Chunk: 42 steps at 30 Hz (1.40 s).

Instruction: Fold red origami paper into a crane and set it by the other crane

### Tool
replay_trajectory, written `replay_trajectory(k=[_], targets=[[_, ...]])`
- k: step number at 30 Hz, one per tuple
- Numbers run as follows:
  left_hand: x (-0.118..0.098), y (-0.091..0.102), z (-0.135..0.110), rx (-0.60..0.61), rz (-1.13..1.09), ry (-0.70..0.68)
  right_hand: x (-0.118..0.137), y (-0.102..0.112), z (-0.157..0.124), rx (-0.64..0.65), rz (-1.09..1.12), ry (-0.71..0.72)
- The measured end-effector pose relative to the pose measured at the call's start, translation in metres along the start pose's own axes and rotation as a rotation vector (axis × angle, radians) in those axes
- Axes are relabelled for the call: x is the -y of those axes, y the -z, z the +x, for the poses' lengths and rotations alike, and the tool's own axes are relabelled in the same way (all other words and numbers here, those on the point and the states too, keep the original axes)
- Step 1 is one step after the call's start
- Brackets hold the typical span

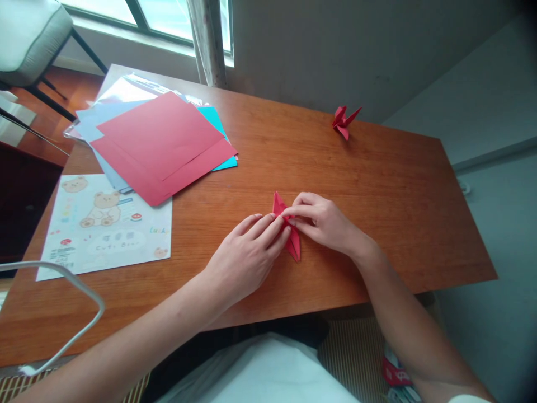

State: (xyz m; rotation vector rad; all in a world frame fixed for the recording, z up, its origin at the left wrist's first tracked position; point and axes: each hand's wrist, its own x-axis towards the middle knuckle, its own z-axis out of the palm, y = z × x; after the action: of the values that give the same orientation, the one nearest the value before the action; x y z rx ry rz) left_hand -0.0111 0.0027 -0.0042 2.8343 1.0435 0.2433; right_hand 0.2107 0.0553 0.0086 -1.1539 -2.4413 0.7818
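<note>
A folded piece of red origami paper (294, 245) lies near the front of the wooden table, one point toward the far side and one toward me. My left hand (254, 249) reaches over it from the left, its fingertips pressed on the paper's middle. From the right, my right hand (321, 221) meets it there, thumb and index finger pinched at the paper. The fingers of both hands hide the paper's centre. Farther back on the table stands a finished red paper crane (344, 122), apart from both hands.
Red paper sheets (163, 145) lie over blue and pale sheets at the back left. In front of them is a bear-printed card (104, 246). A white cable (90, 296) loops over the table's left front edge. A chair (36, 42) stands beyond, by the window.
</note>
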Motion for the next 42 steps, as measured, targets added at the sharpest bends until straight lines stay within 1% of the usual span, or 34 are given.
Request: replay_trajectory(k=[4,7,18,23,28,30,32,35,38,42], targets=[[-0.001,0.001,0.001,0.006,0.005,0.002,-0.008,0.014,0.014,0.145,-0.072,0.039],[-0.001,0.000,0.002,0.004,0.004,0.006,-0.009,0.017,0.019,0.194,-0.075,0.052],[-0.001,-0.002,0.003,-0.031,-0.007,0.005,-0.006,0.011,0.018,0.202,-0.131,0.034],[-0.001,-0.001,0.003,-0.010,-0.010,0.011,-0.007,0.008,0.014,0.188,-0.134,0.020],[-0.001,-0.001,0.004,0.018,-0.015,0.010,-0.010,0.009,0.014,0.189,-0.097,0.038],[-0.001,-0.001,0.004,0.023,-0.013,0.011,-0.009,0.009,0.013,0.181,-0.071,0.037],[-0.001,-0.001,0.004,0.020,-0.013,0.012,-0.007,0.009,0.011,0.154,-0.026,0.004],[-0.001,-0.001,0.004,0.011,-0.016,0.016,-0.005,0.005,0.005,0.066,0.031,-0.122],[-0.001,-0.001,0.004,0.004,-0.019,0.019,-0.003,-0.002,-0.002,-0.032,0.023,-0.252],[-0.002,-0.001,0.004,-0.002,-0.018,0.023,-0.001,-0.011,-0.007,-0.108,-0.008,-0.323]])
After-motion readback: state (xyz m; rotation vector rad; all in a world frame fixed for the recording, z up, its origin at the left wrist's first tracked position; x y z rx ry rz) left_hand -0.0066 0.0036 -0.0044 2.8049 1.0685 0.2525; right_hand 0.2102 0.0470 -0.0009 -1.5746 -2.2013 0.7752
